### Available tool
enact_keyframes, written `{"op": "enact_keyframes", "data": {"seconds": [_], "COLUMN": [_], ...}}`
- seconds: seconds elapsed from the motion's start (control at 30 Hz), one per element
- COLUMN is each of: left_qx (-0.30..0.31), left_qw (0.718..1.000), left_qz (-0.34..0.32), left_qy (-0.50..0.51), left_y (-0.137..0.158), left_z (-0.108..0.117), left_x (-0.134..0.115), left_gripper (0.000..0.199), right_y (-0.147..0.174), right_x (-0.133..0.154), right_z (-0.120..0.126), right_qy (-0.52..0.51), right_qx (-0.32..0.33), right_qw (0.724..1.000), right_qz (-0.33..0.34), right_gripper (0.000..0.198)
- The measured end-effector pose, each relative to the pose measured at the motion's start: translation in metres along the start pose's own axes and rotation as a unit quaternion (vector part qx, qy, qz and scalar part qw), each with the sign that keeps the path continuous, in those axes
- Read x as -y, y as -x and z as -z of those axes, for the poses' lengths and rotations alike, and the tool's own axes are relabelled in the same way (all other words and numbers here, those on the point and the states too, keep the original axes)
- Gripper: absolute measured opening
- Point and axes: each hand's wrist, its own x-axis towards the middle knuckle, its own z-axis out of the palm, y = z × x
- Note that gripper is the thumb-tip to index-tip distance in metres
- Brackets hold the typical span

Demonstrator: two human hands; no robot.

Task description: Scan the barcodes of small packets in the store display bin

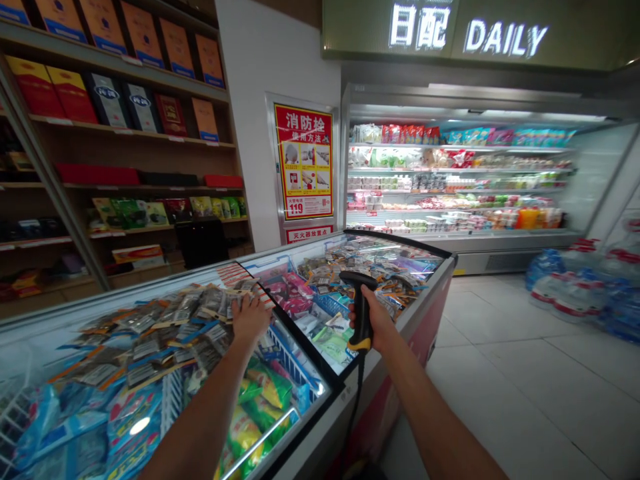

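My right hand [379, 317] is wrapped round the grip of a black and yellow barcode scanner [364, 313]. Its head points away to the left, and a cable hangs from the bottom of the handle. My left hand [251, 317] rests with fingers apart on the right end of a pile of small flat packets [165, 327], beside a red-and-white striped bag or sheet [237, 273]. The pile lies on the glass top of a chest freezer [425, 287]. Another spread of similar packets [345, 257] covers the far glass section, beyond the scanner.
Under the glass are blue packs [135, 427] and green-yellow bags [267, 383] in baskets. Boxed goods fill a shelf [165, 133] at left. A lit chiller [460, 180] stands at the back. Bottled water packs [570, 293] sit on the tiled floor [490, 373] at right.
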Motion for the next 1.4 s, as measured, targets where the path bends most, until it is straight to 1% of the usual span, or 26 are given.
{"op": "enact_keyframes", "data": {"seconds": [0.1, 0.17, 0.2, 0.27, 0.3, 0.37, 0.4, 0.47, 0.53, 0.57, 0.63, 0.7, 0.77, 0.83, 0.97, 1.03, 1.1, 1.17, 1.2, 1.23, 1.27, 1.33, 1.4], "left_qx": [0.02, 0.03, 0.031, 0.008, -0.01, -0.04, -0.022, 0.032, 0.069, 0.071, 0.069, 0.07, 0.078, 0.076, 0.065, 0.059, 0.031, -0.009, -0.02, -0.02, -0.005, 0.047, 0.094], "left_qw": [1.0, 0.999, 0.998, 0.997, 0.996, 0.993, 0.99, 0.983, 0.974, 0.973, 0.973, 0.974, 0.974, 0.976, 0.98, 0.984, 0.988, 0.985, 0.983, 0.981, 0.979, 0.975, 0.969], "left_qz": [0.022, 0.042, 0.055, 0.072, 0.076, 0.07, 0.065, 0.048, 0.04, 0.026, -0.027, -0.091, -0.128, -0.142, -0.145, -0.115, -0.056, 0.004, 0.026, 0.043, 0.054, 0.068, 0.057], "left_qy": [0.001, 0.007, 0.011, 0.027, 0.042, 0.089, 0.122, 0.176, 0.211, 0.219, 0.217, 0.195, 0.168, 0.148, 0.12, 0.122, 0.143, 0.169, 0.18, 0.188, 0.195, 0.206, 0.22], "left_y": [-0.005, -0.007, -0.009, -0.012, -0.015, -0.022, -0.026, -0.034, -0.04, -0.042, -0.043, -0.039, -0.033, -0.026, -0.015, -0.015, -0.019, -0.027, -0.031, -0.035, -0.04, -0.047, -0.052], "left_z": [-0.001, -0.001, 0.001, 0.005, 0.008, 0.015, 0.018, 0.021, 0.018, 0.014, 0.004, -0.006, -0.012, -0.012, 0.003, 0.011, 0.014, 0.011, 0.009, 0.006, 0.003, -0.003, -0.005], "left_x": [0.019, 0.025, 0.025, 0.016, 0.007, -0.019, -0.036, -0.071, -0.103, -0.117, -0.139, -0.15, -0.151, -0.142, -0.114, -0.101, -0.091, -0.087, -0.086, -0.086, -0.088, -0.091, -0.096], "left_gripper": [0.039, 0.039, 0.039, 0.038, 0.037, 0.036, 0.036, 0.036, 0.039, 0.04, 0.04, 0.039, 0.038, 0.036, 0.029, 0.028, 0.026, 0.029, 0.032, 0.035, 0.037, 0.038, 0.038], "right_y": [-0.002, -0.004, -0.005, -0.006, -0.007, -0.009, -0.01, -0.01, -0.01, -0.009, -0.009, -0.008, -0.009, -0.01, -0.011, -0.011, -0.011, -0.01, -0.01, -0.009, -0.008, -0.005, -0.003], "right_x": [0.003, 0.004, 0.005, 0.006, 0.007, 0.006, 0.006, 0.005, 0.004, 0.004, 0.005, 0.006, 0.008, 0.008, 0.003, -0.001, -0.005, -0.007, -0.008, -0.007, -0.006, -0.004, -0.001], "right_z": [0.003, 0.006, 0.008, 0.011, 0.012, 0.015, 0.016, 0.019, 0.021, 0.023, 0.026, 0.03, 0.032, 0.032, 0.027, 0.023, 0.021, 0.021, 0.021, 0.022, 0.022, 0.024, 0.024], "right_qy": [-0.005, -0.011, -0.014, -0.02, -0.022, -0.024, -0.024, -0.02, -0.015, -0.012, -0.004, 0.002, 0.004, 0.002, 0.0, -0.003, -0.006, -0.003, -0.002, 0.0, 0.0, -0.001, 0.001], "right_qx": [-0.005, -0.011, -0.014, -0.017, -0.015, -0.013, -0.013, -0.017, -0.023, -0.027, -0.036, -0.044, -0.048, -0.046, -0.033, -0.028, -0.027, -0.028, -0.029, -0.03, -0.031, -0.032, -0.032], "right_qw": [1.0, 1.0, 1.0, 1.0, 1.0, 1.0, 1.0, 1.0, 1.0, 0.999, 0.999, 0.999, 0.998, 0.998, 0.999, 1.0, 1.0, 1.0, 1.0, 1.0, 0.999, 0.999, 0.999], "right_qz": [0.001, 0.003, 0.004, 0.004, 0.003, 0.002, 0.003, 0.007, 0.014, 0.016, 0.021, 0.028, 0.033, 0.035, 0.027, 0.013, 0.002, 0.0, 0.003, 0.006, 0.008, 0.013, 0.017], "right_gripper": [0.026, 0.026, 0.026, 0.026, 0.025, 0.025, 0.025, 0.026, 0.026, 0.026, 0.027, 0.027, 0.027, 0.027, 0.026, 0.027, 0.027, 0.028, 0.028, 0.028, 0.028, 0.027, 0.027]}}
